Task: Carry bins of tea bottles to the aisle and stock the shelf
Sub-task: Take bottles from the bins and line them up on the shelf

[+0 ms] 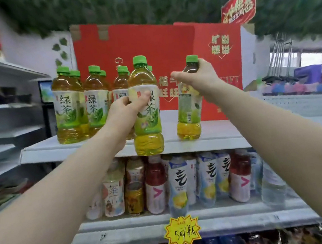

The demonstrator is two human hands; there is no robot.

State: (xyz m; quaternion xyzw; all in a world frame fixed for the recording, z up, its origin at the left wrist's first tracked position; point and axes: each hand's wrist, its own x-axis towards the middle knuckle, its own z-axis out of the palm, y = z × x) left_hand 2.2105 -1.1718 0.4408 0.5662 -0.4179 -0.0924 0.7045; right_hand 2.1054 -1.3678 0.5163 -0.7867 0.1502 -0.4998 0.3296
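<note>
Grips one tea bottle (146, 111) round its label with the left hand (124, 111), fingers (126, 101) curled, base at the top shelf's (89, 149) front edge, likely to slot it beside the standing row (68, 108). Pinches a second bottle (189, 105) by the neck with the right hand (201, 75), steadying it upright on the shelf. Cannot tell whether the first base rests or hangs; rear row mostly hidden.
</note>
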